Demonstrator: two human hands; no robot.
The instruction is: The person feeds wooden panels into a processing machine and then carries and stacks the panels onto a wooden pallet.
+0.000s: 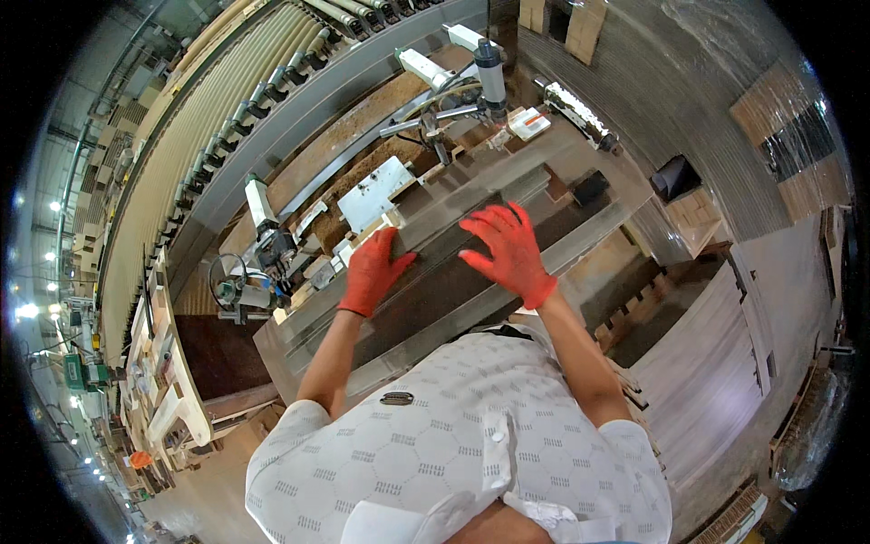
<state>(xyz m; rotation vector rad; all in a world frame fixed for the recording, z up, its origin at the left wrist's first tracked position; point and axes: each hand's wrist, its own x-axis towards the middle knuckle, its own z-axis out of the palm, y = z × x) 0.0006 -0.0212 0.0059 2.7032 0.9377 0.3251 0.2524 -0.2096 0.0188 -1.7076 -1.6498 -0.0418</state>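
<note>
My left hand (372,272), in a red glove, is palm down at the left part of long grey-brown boards (453,227) on the bench. Its thumb stands apart from its fingers, and I see nothing held in it. To the right, my right hand (509,254), also in a red glove, has its fingers spread over the same boards, with nothing in it. Whether either hand touches the wood I cannot tell. A darker brown strip (408,301) runs lengthwise beneath both hands. At the boards' right end sits a small black block (591,188).
Beyond the boards stand a clamp fixture with a grey cylinder (490,77), a white plate (374,195) and sawdust. Another cylinder unit (249,295) is at the left. A roller conveyor (236,86) runs behind. Stacked panels (625,100) in plastic film rise at the right.
</note>
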